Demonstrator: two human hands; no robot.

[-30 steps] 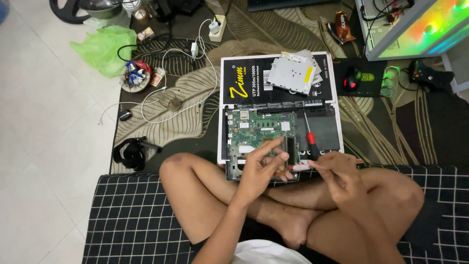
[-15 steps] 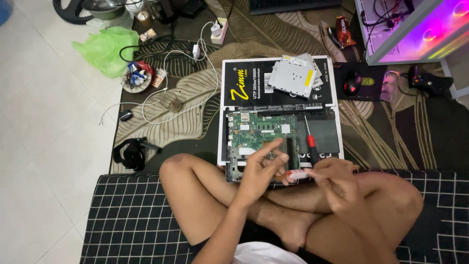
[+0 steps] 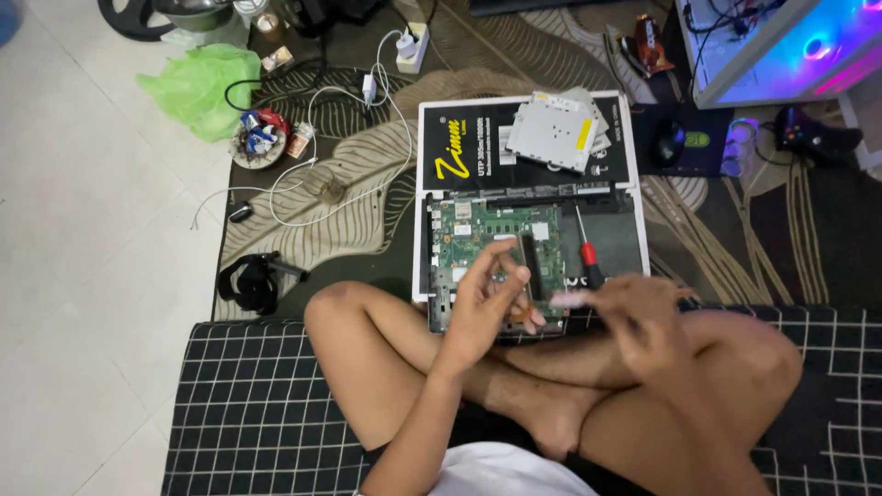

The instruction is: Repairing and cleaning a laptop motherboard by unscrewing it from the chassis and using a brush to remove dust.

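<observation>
The left hand (image 3: 487, 303) hovers with fingers loosely spread over the green circuit board (image 3: 496, 241) of the opened laptop (image 3: 614, 241) — the blurred right hand (image 3: 634, 312), grip unclear, sits just beside the red-handled screwdriver (image 3: 588, 257).

Black box (image 3: 478, 152), maybe yellow-lettered

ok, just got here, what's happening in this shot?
A person sits cross-legged on a black grid-patterned mat with an opened laptop, its green circuit board exposed, on the rug in front. The left hand hovers over the board's near edge, fingers spread. The right hand is blurred beside it; whether it holds anything is unclear. A red-handled screwdriver lies on the laptop base, and a removed silver drive rests on a black box behind.
</observation>
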